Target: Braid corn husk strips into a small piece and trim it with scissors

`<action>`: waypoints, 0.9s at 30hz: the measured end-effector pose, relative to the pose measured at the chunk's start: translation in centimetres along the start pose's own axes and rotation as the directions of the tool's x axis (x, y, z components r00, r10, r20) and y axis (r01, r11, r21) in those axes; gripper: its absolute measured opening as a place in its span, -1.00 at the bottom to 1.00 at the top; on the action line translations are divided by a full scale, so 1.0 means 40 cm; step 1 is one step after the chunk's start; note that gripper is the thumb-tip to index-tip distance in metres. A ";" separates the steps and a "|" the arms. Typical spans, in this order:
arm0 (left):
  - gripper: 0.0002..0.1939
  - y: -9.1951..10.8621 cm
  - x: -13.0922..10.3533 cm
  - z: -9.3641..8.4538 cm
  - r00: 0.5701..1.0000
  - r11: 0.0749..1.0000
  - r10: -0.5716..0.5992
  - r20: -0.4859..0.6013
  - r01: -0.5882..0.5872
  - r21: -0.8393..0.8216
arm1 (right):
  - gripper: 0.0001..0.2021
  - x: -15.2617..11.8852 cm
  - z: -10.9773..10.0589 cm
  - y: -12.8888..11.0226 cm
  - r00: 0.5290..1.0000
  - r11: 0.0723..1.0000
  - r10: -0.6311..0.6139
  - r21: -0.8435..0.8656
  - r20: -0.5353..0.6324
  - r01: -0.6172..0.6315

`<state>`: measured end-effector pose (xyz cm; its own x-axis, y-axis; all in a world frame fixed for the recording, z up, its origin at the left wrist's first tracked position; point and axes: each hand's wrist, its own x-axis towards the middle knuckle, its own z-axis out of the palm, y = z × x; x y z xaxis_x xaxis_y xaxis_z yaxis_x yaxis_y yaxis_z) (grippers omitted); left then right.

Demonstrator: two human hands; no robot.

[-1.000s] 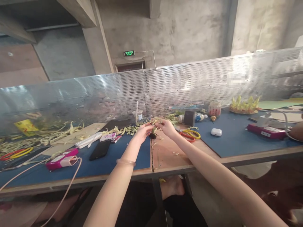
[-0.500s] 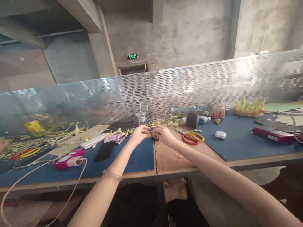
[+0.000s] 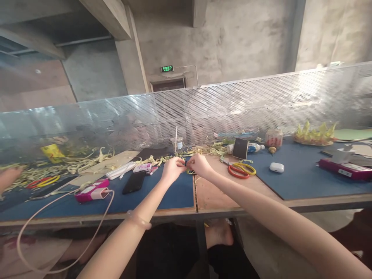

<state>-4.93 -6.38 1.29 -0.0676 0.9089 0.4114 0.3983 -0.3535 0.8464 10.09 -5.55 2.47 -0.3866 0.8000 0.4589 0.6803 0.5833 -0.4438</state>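
As this looks fiddly, our left hand [image 3: 172, 170] and right hand [image 3: 200, 166] meet near the orange-and-yellow-handled scissors [image 3: 239, 176], their grip unclear.

On the bench [image 3: 216, 195], a phone [image 3: 133, 182] lies left of the left hand [image 3: 173, 169], a power strip [image 3: 90, 190] farther left. Scissors [image 3: 233, 166] lie right of the right hand [image 3: 200, 166], an earphone case [image 3: 276, 167] beyond them, a jar [image 3: 274, 138] behind that. A screen [image 3: 255, 104] stands behind everything.

Soft, moderate light. White glare washes the long perforated silver metal screen [image 3: 209, 110], strongest at right; the recessed dark-grey ceiling [image 3: 69, 29] at upper left is dim. Shadow pools below the blue-topped wooden table [image 3: 177, 197]. Edges look stretched, left-side detail smeared.
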 end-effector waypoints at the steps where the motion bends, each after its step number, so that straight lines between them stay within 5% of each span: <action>1: -0.79 -0.001 0.001 0.004 1.000 1.000 -0.001 -0.006 0.001 0.004 | -0.79 0.002 0.000 0.000 1.000 1.000 0.007 -0.015 0.004 -0.007; 14: -0.93 0.004 -0.001 0.020 0.995 0.995 -0.098 0.028 0.098 -0.024 | -0.80 0.006 0.030 0.006 0.997 0.994 0.059 -0.085 -0.044 -0.062; 27: -0.87 0.003 -0.006 0.015 0.987 0.988 -0.156 0.030 0.156 0.006 | -0.82 0.001 0.037 -0.002 0.996 0.995 -0.006 -0.098 -0.087 -0.003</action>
<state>-4.32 -6.52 1.11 -0.1014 0.9593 0.2636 0.3885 -0.2057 0.8982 9.08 -5.36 1.39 -0.3346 0.7814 0.5267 0.7392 0.5644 -0.3676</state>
